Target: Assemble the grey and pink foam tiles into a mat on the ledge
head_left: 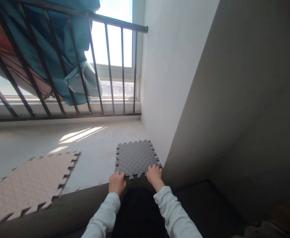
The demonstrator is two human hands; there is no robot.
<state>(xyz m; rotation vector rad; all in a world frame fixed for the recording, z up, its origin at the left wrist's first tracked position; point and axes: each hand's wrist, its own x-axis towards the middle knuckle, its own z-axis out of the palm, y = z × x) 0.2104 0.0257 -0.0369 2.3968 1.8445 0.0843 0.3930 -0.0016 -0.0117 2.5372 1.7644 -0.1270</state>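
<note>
A grey foam mat tile point(137, 157) with toothed edges and a raised tread pattern lies at the right end of the white window ledge, close against the side wall. Its near edge reaches the ledge's front. My left hand point(117, 183) has its fingers curled over the tile's near left corner. At the near right corner, my right hand point(155, 176) grips the same tile. The undersides of both hands' grips are hidden. Over to the left, a beige foam mat point(39, 180) with jigsaw edges rests on the ledge, apart from the grey tile.
Behind the ledge point(92, 165) runs a dark metal railing point(107, 66) in front of a bright window. Blue and pink cloth point(67, 56) hangs behind its bars. A white wall point(169, 66) rises on the right. Sunlight stripes fall on the ledge.
</note>
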